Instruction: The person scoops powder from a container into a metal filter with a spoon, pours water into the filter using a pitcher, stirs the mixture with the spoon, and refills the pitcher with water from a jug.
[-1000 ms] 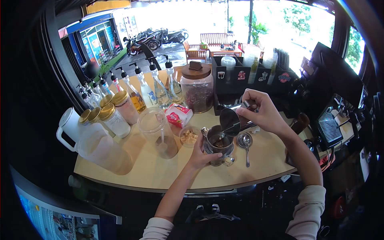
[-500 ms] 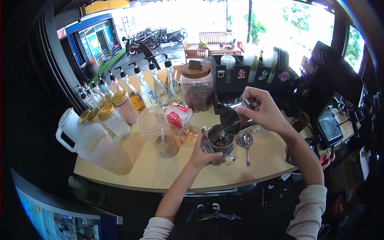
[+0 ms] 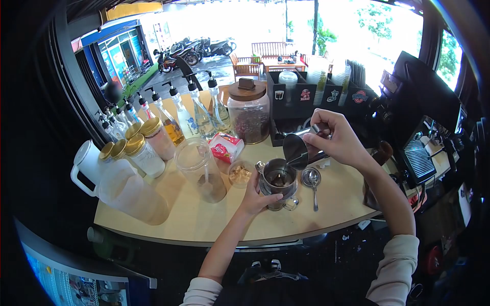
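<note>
My right hand (image 3: 339,138) grips the handle of a metal pitcher (image 3: 296,151), tipped to the left, and a thin stream runs from its lip. The stream falls into a metal drip coffee filter (image 3: 276,186) with dark wet contents, which sits on a glass mug (image 3: 291,203). Thumb and fingers of my left hand (image 3: 255,200) close around the filter's left and near side. Just right of the mug, a spoon (image 3: 315,196) rests on a small round metal piece (image 3: 310,173). To the left stands a clear cup of light brown pieces (image 3: 240,174).
Left on the counter (image 3: 235,224) are a clear jug (image 3: 118,186), gold-lidded jars (image 3: 151,133) and a tall clear container (image 3: 196,163). Behind are pump bottles (image 3: 203,117), a red-white packet (image 3: 225,148), a wooden-lidded jar (image 3: 248,117) and a black cup organizer (image 3: 319,97).
The pitcher has shifted slightly right and up, still tipped and pouring. Liquid in the filter shows more plainly. My left hand keeps its hold.
</note>
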`<move>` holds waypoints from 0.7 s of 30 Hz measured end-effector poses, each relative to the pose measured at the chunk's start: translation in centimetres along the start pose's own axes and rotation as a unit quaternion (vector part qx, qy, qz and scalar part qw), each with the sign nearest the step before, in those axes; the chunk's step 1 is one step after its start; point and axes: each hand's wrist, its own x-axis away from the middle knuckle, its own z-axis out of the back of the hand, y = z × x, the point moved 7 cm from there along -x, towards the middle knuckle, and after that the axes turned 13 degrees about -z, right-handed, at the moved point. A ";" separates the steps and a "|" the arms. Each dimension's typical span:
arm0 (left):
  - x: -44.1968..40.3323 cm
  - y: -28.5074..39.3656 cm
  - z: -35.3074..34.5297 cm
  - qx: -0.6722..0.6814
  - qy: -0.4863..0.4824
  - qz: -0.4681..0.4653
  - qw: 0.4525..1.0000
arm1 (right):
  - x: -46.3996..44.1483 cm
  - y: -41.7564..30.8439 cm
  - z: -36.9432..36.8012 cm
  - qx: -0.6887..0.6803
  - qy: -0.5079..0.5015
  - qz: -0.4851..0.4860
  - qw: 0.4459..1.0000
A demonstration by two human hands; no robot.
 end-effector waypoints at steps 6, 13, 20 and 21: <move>0.1 -0.2 0.1 0.010 0.002 0.002 1.000 | 0.0 -0.2 0.2 0.032 0.014 0.015 0.999; 0.1 -0.1 0.1 -0.007 0.000 -0.002 1.000 | -0.3 -0.2 0.2 0.047 0.025 0.008 0.999; 0.1 -0.1 0.2 -0.021 -0.005 -0.020 1.000 | -0.9 0.2 0.5 0.064 0.045 0.017 0.997; 0.1 -0.1 0.2 -0.019 -0.002 -0.018 1.000 | -0.9 0.1 0.6 0.070 0.052 0.025 0.996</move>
